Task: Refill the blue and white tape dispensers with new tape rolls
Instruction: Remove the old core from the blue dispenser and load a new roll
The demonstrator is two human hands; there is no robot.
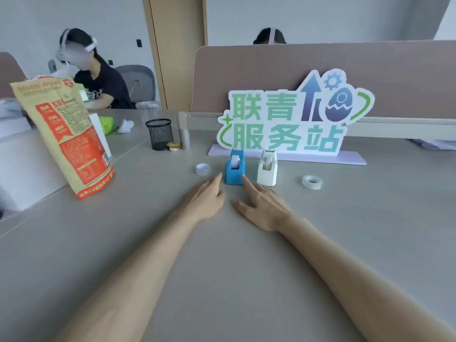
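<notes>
A blue tape dispenser stands upright on the grey desk with a small roll in it. Beside it on the right stands a white tape dispenser. One loose tape roll lies left of the blue dispenser, and a clear tape roll lies flat to the right of the white one. My left hand reaches forward, its fingertips just left of the blue dispenser's base. My right hand has its index fingertip at the blue dispenser's right front corner. Both hands hold nothing.
A green and white sign stands right behind the dispensers, against a brown partition. A tall orange paper bag stands at the left, with a black mesh pen cup and a small tub behind. A person sits at the far left.
</notes>
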